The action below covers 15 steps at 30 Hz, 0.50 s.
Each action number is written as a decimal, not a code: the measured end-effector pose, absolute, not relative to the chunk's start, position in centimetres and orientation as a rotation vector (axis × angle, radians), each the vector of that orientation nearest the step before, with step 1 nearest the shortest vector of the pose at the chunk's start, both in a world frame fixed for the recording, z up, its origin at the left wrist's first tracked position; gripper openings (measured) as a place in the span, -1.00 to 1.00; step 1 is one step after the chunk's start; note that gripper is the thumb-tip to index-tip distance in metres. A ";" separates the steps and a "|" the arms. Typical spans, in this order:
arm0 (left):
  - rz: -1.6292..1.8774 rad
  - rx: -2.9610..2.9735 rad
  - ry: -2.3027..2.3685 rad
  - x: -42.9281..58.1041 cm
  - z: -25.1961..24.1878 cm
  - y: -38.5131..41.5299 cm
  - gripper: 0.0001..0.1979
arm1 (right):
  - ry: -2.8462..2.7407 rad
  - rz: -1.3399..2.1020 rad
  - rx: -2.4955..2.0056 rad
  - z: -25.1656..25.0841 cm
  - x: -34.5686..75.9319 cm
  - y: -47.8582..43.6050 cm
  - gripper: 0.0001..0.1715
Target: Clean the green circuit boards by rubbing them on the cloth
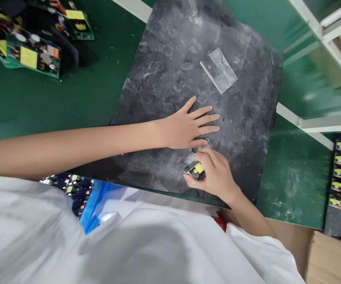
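Note:
My left hand (185, 125) lies flat on the black mat (164, 71), fingers spread and nothing in them. Just below it, my right hand (216, 171) pinches a small circuit board (198, 169) with a yellow part on it, between thumb and fingers, close to the mat's near edge. Part of the board is hidden by my fingers. Beyond my left hand, a clear plastic piece (220, 71) with one pale edge rests on the mat.
Circuit boards with yellow parts (28, 57) are heaped at the far left of the green table (99, 86). On the right stands a black tray (340, 225) of similar boards, near a white metal frame (315, 122). A cardboard box (331, 258) sits below right.

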<state>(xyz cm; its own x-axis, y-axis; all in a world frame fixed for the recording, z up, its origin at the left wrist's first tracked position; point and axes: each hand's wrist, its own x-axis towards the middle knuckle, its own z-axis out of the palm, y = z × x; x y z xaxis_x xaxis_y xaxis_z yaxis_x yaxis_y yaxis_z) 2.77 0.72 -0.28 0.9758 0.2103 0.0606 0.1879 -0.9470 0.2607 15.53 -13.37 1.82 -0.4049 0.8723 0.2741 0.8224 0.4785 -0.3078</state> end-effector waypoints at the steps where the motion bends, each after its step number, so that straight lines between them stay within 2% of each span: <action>1: 0.124 2.865 0.295 2.8 -0.2 0.7 -0.47 | -2.333 0.177 -1.416 1.8 15.5 -13.4 -0.75; 15: 0.242 2.807 0.283 2.6 -0.4 0.7 -0.49 | -2.328 0.082 -1.434 2.0 15.2 -13.6 -0.76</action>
<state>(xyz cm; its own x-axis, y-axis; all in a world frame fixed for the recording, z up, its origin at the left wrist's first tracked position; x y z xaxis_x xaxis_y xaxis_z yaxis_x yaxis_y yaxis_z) 2.63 0.67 -0.38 0.9662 0.2194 0.1351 0.1673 -0.9330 0.3187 15.15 -13.59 2.00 -0.3915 0.8678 0.3060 0.8441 0.4711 -0.2562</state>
